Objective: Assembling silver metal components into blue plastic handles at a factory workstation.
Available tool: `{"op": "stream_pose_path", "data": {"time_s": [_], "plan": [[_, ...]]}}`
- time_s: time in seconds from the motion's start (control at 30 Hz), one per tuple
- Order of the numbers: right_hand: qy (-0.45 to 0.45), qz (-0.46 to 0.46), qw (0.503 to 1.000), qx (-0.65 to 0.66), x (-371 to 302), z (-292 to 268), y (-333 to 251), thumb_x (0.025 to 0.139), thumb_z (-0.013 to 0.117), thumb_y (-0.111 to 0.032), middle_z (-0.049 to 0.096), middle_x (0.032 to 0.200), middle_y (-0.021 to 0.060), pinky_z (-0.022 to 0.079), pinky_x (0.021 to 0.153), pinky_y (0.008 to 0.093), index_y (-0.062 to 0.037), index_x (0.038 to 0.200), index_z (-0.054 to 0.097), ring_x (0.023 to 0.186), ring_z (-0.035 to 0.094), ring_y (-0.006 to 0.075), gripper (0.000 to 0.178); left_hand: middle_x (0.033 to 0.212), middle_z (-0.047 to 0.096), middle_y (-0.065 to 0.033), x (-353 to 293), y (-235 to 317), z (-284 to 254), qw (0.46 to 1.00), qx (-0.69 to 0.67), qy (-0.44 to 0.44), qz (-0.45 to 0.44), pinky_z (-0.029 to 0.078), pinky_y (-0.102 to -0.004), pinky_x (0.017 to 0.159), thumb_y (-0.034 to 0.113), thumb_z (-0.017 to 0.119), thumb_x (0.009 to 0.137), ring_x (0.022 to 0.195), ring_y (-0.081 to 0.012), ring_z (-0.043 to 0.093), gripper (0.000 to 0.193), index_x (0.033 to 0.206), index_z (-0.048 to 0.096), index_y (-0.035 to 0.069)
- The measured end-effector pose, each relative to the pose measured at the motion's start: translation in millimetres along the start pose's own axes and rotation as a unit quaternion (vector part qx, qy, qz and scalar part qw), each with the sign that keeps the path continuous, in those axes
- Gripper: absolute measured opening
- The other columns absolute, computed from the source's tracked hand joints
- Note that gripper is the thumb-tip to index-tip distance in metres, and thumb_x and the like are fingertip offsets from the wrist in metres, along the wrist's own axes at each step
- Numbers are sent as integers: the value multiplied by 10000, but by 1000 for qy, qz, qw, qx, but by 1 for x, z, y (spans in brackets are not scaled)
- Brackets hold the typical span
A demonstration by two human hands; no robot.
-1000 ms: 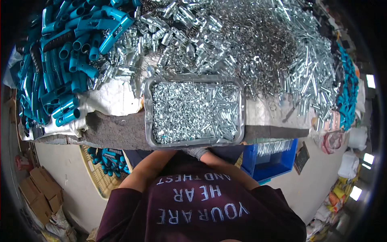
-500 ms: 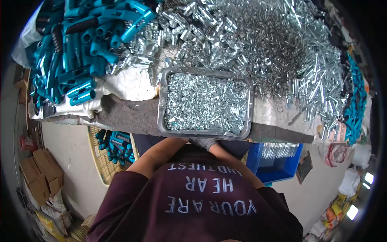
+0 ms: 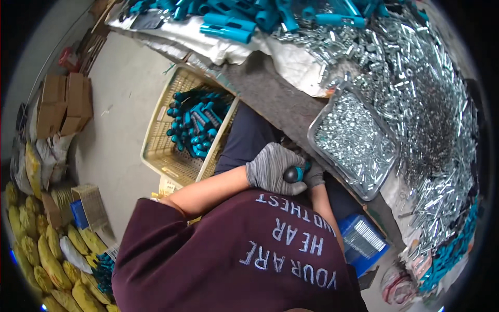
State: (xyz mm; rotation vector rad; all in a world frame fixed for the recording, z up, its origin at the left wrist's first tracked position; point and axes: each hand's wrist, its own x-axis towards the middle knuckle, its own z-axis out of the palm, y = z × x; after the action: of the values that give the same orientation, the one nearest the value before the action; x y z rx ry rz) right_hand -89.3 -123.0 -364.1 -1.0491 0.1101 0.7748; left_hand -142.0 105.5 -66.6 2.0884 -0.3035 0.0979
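My left hand (image 3: 271, 167), in a grey striped knit glove, is closed around a teal tool handle with a black rounded end (image 3: 294, 174), just above my lap. The black end points toward me, and a bit of teal shows past my fingers. Right beside it is my right hand (image 3: 315, 176), also gloved, partly covered by the left; its fingers are hidden, so their hold cannot be made out. To the left of my legs, a cream plastic basket (image 3: 150, 140) holds a pile of similar teal and black pieces (image 3: 200, 122), some with springs showing.
Across the bench edge (image 3: 270, 83) sits a dark tray (image 3: 315, 136) of small metal parts. Behind it lie heaped shiny metal pieces (image 3: 416, 93) and teal tubes (image 3: 228, 26). A blue bin (image 3: 364, 260) stands at my right. Cardboard boxes (image 3: 62, 106) and yellow sacks (image 3: 52, 249) are far left.
The view has swung toward the left, bringing the basket fully in. My hands, mostly hidden at the bench edge before, now show above my lap with the teal handle visible.
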Motion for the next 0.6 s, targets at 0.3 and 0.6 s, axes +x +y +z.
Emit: {"op": "stream_pose_path", "data": {"time_s": [0.3,0.6], "plan": [[-228,152,945,179,-25,37,-59,987,265,-271,308,1521,124,285,1120,387,-61,1487,247,1350,367,305,544,998,614,-96,-82,-8,-213,982,6,170,-86,507,-358,778,318,781,699,910,-219,626,541,1137,604,55],[-14,135,988,77,-66,-48,-45,1009,305,-276,444,1410,157,443,973,355,-60,1429,360,1217,501,298,475,783,626,-227,-44,-168,-259,903,351,-20,-247,503,-443,669,279,700,780,712,-430,591,261,922,634,70]]}}
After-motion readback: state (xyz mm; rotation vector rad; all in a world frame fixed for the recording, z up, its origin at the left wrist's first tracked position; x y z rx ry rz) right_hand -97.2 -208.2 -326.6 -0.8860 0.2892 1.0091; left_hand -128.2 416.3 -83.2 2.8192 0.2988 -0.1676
